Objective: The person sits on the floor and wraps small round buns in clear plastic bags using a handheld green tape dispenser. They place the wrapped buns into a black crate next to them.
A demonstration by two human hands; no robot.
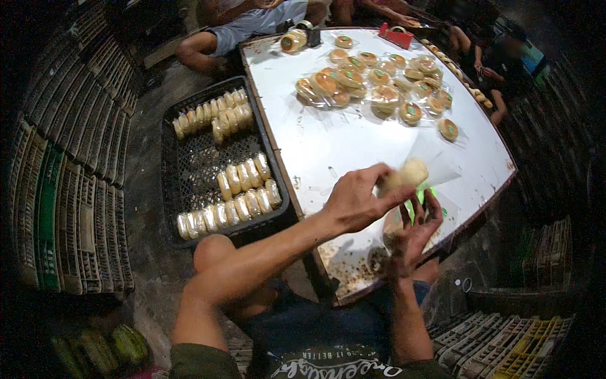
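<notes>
My left hand (360,199) reaches across the table, its thumb and fingers closed around a pale round bun (415,170). Just below it, my right hand (418,235) has its fingers curled up around a clear plastic bag (417,203) with a bright green print. The bag's clear film shows beside the bun; whether any of the bun is inside it is hard to tell. More clear film lies on the table under my right hand. Farther off on the white tabletop (303,148) lies a spread of bagged round buns (385,95), browned on top with green marks.
A black crate (167,158) left of the table holds rows of wrapped buns (230,215). At the far edge stand a jar (293,41) and a red metal tool (396,36). Other people sit beyond. Stacked plastic crates (79,221) line the left; more lie at lower right.
</notes>
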